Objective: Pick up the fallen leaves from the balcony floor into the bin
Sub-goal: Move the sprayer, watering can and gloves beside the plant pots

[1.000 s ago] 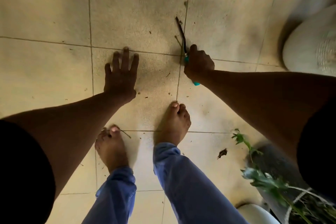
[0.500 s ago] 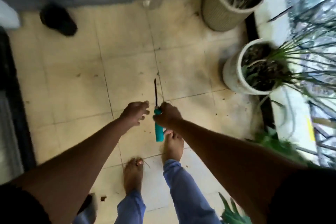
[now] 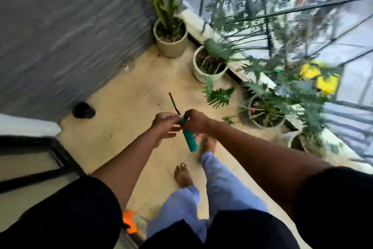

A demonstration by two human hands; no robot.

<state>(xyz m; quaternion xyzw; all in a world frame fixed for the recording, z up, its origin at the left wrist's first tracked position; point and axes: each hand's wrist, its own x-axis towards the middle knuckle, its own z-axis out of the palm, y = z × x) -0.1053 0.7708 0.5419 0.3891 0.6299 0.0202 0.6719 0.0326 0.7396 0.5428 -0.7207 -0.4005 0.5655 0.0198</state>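
I stand on the beige tiled balcony floor (image 3: 121, 127). My right hand (image 3: 196, 121) grips a tool by its teal handle (image 3: 189, 140), which points down toward my feet. A thin dark rod (image 3: 174, 103) sticks up and away from the tool's top. My left hand (image 3: 164, 125) meets the tool at its neck, thumb and forefinger pinched there, the lower fingers loose. A thin twig (image 3: 188, 156) lies by my bare feet. A small green leaf (image 3: 229, 119) lies near the pots. I see no bin that I can identify.
Potted plants line the right edge: a tall one (image 3: 171, 45) in the corner, a white pot (image 3: 201, 73), and two more (image 3: 262, 125) below the railing (image 3: 302, 6). A dark round object (image 3: 83, 109) sits by the grey wall. An orange item (image 3: 129, 221) lies near a black door frame (image 3: 40, 176).
I have risen from crouching at the floor to standing, and the view has swung up to the corner and railing. Both hands lifted off the tiles, and the left hand has joined the tool.
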